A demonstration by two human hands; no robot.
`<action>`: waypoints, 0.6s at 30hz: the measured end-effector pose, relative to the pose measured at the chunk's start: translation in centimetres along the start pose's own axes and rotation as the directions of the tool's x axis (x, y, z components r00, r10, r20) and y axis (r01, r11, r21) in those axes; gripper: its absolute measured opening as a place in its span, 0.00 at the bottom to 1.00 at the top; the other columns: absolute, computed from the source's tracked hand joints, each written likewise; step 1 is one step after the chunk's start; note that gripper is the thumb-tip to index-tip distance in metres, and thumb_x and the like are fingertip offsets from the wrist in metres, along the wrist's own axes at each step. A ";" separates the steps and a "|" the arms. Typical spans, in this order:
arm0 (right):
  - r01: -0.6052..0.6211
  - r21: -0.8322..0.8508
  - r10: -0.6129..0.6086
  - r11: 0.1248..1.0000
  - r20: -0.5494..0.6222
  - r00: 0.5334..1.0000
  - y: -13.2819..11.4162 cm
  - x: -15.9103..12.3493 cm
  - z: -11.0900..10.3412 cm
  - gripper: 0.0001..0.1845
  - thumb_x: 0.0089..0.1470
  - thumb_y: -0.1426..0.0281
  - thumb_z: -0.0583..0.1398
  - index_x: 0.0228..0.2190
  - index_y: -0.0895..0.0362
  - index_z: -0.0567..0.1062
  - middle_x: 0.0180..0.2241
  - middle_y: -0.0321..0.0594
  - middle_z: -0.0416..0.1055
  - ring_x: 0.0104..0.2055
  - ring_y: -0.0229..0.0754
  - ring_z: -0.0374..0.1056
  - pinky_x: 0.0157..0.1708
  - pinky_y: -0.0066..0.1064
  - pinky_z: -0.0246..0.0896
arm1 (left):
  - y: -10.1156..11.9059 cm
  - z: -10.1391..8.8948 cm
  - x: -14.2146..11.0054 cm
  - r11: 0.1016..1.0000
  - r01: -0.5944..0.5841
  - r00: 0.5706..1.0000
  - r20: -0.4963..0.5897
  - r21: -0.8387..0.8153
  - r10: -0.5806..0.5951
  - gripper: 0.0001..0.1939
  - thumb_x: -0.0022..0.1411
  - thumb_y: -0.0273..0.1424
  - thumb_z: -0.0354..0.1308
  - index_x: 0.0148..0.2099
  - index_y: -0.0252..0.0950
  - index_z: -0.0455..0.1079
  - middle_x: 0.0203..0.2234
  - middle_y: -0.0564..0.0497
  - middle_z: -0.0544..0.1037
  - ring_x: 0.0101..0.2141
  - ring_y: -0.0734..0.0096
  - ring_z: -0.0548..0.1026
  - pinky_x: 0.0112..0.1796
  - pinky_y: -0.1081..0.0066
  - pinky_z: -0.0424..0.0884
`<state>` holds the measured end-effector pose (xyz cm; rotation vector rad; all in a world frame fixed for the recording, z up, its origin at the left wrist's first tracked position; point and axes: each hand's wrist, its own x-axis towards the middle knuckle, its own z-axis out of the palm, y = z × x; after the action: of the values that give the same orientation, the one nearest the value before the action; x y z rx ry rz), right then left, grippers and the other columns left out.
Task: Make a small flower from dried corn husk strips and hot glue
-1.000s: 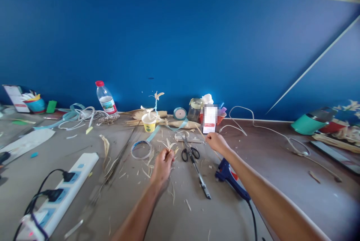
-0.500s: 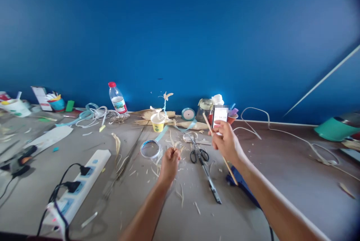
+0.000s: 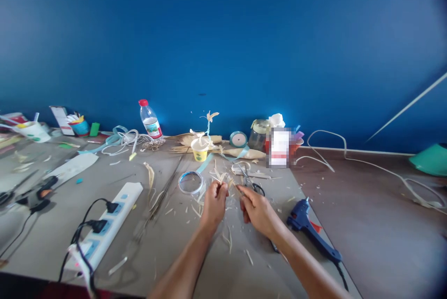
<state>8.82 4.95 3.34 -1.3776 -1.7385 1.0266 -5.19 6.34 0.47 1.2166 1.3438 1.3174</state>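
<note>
My left hand (image 3: 214, 203) is closed, pinching a small flower of pale dry husk strips (image 3: 220, 176) whose petals spread above the fingertips. Just right of it, my right hand (image 3: 257, 210) is closed on a thin wooden stick, mostly hidden by the fingers and palm. Its fingertips are close to the flower's right side. Black-handled scissors (image 3: 258, 189) lie partly behind my right hand. Off to the right rests a blue glue gun (image 3: 307, 229). Husk scraps (image 3: 228, 239) are scattered around both hands.
A yellow-and-white cup (image 3: 200, 154) with a husk flower on a stem stands behind the hands, near a tape roll (image 3: 190, 182). A power strip (image 3: 108, 224) lies left, a bottle (image 3: 151, 122) farther back. At the back right are a phone (image 3: 280, 147) and a glass jar (image 3: 259, 135).
My right hand came from the back right, carrying the stick, down and left to beside the flower. My left hand keeps holding the flower. The view has turned slightly left.
</note>
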 end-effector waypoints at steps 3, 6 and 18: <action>0.081 -0.103 -0.085 0.991 -0.040 0.996 -0.2 0.4 0.4 0.17 0.48 0.75 0.48 0.32 0.57 0.74 0.23 0.38 0.68 0.23 0.37 0.64 0.26 0.26 0.58 | 0.3 0.0 0.0 0.999 0.002 1.000 -0.010 0.041 -0.001 0.12 0.58 0.38 0.49 0.28 0.36 0.61 0.19 0.57 0.65 0.21 0.76 0.63 0.25 0.74 0.59; 0.114 -0.193 -0.125 0.975 -0.043 0.991 -0.3 0.6 0.7 0.15 0.49 0.75 0.48 0.30 0.57 0.74 0.25 0.40 0.70 0.26 0.38 0.64 0.29 0.26 0.57 | 0.9 0.0 -0.1 0.996 0.021 0.999 -0.026 0.085 -0.019 0.11 0.58 0.37 0.48 0.26 0.36 0.61 0.18 0.56 0.65 0.21 0.74 0.64 0.26 0.73 0.59; -0.055 -0.371 0.004 0.927 -0.139 0.990 -0.7 1.1 1.3 0.23 0.57 0.59 0.49 0.16 0.55 0.67 0.16 0.39 0.67 0.18 0.37 0.58 0.21 0.29 0.41 | 1.4 0.4 -0.7 0.969 -0.034 0.997 -0.053 0.246 0.049 0.15 0.58 0.40 0.49 0.25 0.36 0.60 0.19 0.56 0.65 0.23 0.74 0.63 0.26 0.73 0.57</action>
<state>7.12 5.73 3.44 -1.6699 -1.8797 0.6145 -4.65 5.68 1.77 1.3872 1.5668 1.2515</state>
